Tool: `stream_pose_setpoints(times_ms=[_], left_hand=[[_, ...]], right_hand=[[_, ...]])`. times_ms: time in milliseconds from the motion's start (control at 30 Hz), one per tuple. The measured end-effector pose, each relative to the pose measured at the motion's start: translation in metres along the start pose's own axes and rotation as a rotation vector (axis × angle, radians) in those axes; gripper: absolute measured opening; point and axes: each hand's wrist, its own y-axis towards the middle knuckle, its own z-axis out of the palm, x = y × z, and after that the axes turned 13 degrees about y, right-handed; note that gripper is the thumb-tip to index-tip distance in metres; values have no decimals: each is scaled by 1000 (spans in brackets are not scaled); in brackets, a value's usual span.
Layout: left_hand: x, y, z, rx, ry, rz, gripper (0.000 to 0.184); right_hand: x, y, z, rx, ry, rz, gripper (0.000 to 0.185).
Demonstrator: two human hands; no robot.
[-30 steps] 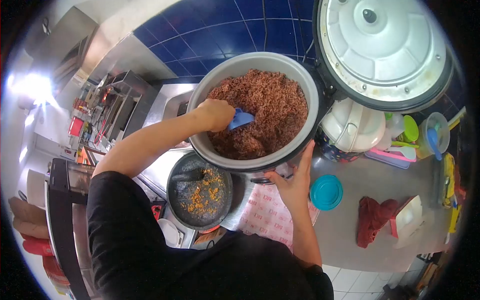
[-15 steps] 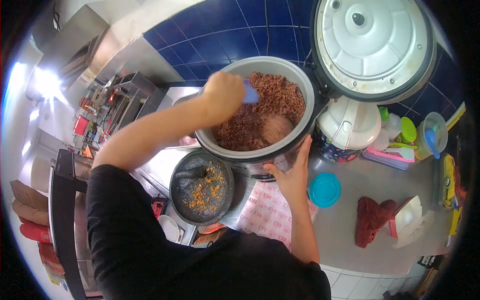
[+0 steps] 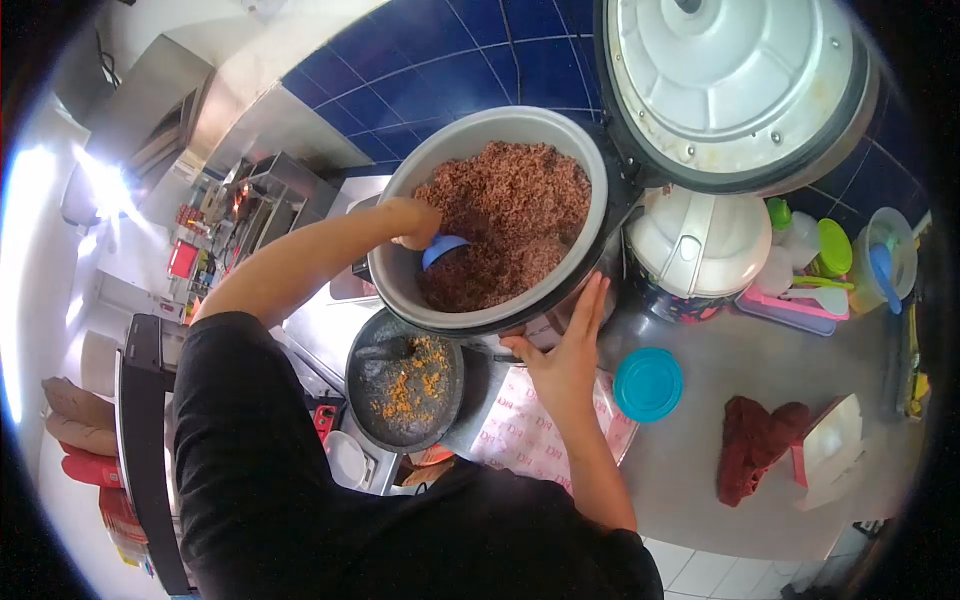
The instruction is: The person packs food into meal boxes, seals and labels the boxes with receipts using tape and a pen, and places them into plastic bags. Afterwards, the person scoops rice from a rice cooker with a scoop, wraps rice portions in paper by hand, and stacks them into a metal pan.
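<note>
My left hand (image 3: 411, 221) is closed around the handle of a blue rice paddle (image 3: 444, 250). The paddle's blade is partly sunk in reddish-brown cooked rice (image 3: 530, 200), by the left inner wall of a big rice cooker (image 3: 397, 178). Low on the cooker's near right side rests my right hand (image 3: 563, 369), its fingers stretched out and thumb spread. The cooker's domed lid (image 3: 735, 90) stands raised at the upper right. Just in front of the cooker sits a dark stone mortar (image 3: 368, 405) with orange-brown crumbs inside and a pestle (image 3: 385, 349) lying in it.
A white-lidded rice cooker (image 3: 735, 235) stands to the right, near a clear tub (image 3: 893, 240) of utensils. On the steel counter lie a turquoise lid (image 3: 648, 385), a dark red cloth (image 3: 750, 440), an open paper box (image 3: 832, 455) and pink printed paper (image 3: 530, 430).
My left hand and the paddle have moved down and left from the upper part of the rice. The cooker now looks more tilted, and my right hand has stayed against its side.
</note>
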Motion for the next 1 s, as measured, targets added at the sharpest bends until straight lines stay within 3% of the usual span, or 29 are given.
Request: stream_pose_setpoints(times_ms=[200, 333, 533, 600, 633, 700, 800, 867, 1000], left_hand=[[-12, -33, -31, 87, -214, 26, 35], [-26, -54, -41, 144, -137, 108, 37], [-26, -69, -33, 116, -515, 203, 39], [-20, -80, -30, 85, -903, 327, 37], [-13, -78, -24, 80, -913, 334, 37], [5, -74, -7, -69, -1105, 338, 36], [31, -96, -11, -267, -977, 200, 40], [32, -106, -11, -768, -476, -484, 43], [-3, -129, -21, -939, -272, -715, 64]], right_hand=[[-1, -2, -3, 5, -13, 5, 137], [-3, -2, -2, 5, -24, 9, 138], [2, -2, -2, 10, -36, -17, 136], [4, -3, -2, 19, -46, -20, 135], [5, -2, -2, 18, -45, -22, 135], [5, -2, -2, 28, -55, -17, 134], [6, -3, -2, 32, -65, -16, 134], [6, -1, -2, 30, -68, -22, 133], [4, -2, 1, 23, -55, 26, 133]])
